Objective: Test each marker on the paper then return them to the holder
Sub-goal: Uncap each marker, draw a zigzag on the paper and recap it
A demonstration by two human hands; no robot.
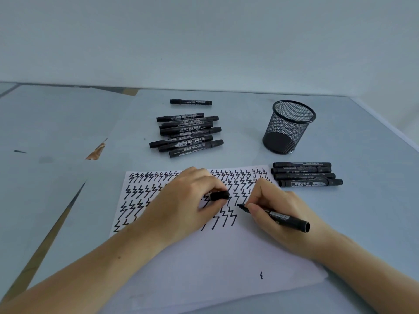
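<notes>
1. Head view, nearest first: the paper [204, 257] has lots of bare white on the near side of both hands, apart from 1 tiny squiggle [261, 275] down by the near edge. So there's no need to cram; I'd say the next zigzag should go in the open patch right below the tip.
2. Right hand [283, 214] pinches the uncapped marker [278, 217] in a writing grip, fingers wrapped round the barrel close to the nib, tip on or just off the paper (can't tell which). Keep the stroke short and light, just enough to show ink.
3. Left hand [181, 205] rests on the sheet and pinches the cap [219, 195] between thumb and fingers, just left of the nib. Good spot: pins the paper, cap ready to snap back on.
4. Just past the right hand, 4 markers [306, 174] lie in a row.
5. Further out past the left hand sits the bigger pile [186, 134], with 1 stray [191, 102] beyond it.
6. The mesh holder [288, 126] stands upright beyond the row of 4, with nothing visible in it, so all returns are likely still to do.
</notes>
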